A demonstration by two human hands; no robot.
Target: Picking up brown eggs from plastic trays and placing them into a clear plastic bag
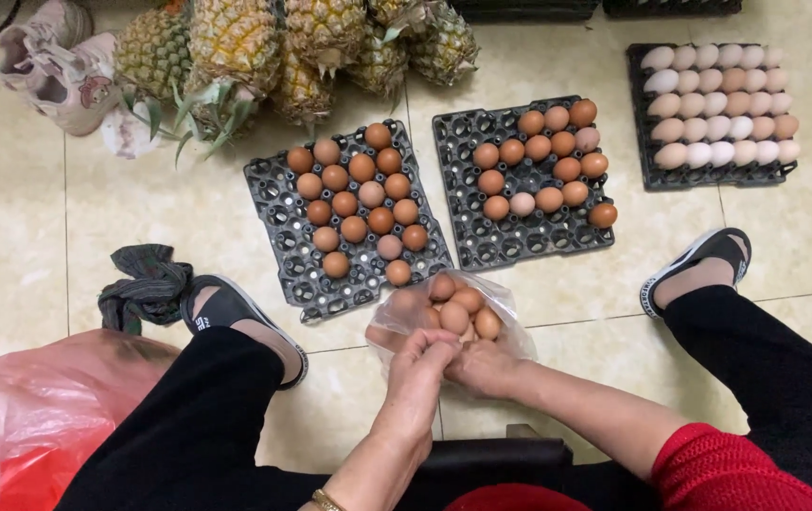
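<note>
A clear plastic bag [404, 314] with several brown eggs [458, 312] inside rests on the floor between my feet. My left hand [418, 369] and my right hand [486, 367] both grip the bag's near edge, fingers closed on the plastic, the two hands touching each other. Just beyond the bag lie two black egg trays. The left tray [278, 203] holds several brown eggs in its middle. The right tray [458, 142] holds several brown eggs in its far right part.
A third black tray [638, 114] of pale eggs sits far right. Several pineapples [236, 43] and a pair of light shoes [56, 71] lie at the back. A dark cloth [146, 284] and a red plastic bag [27, 416] are at left.
</note>
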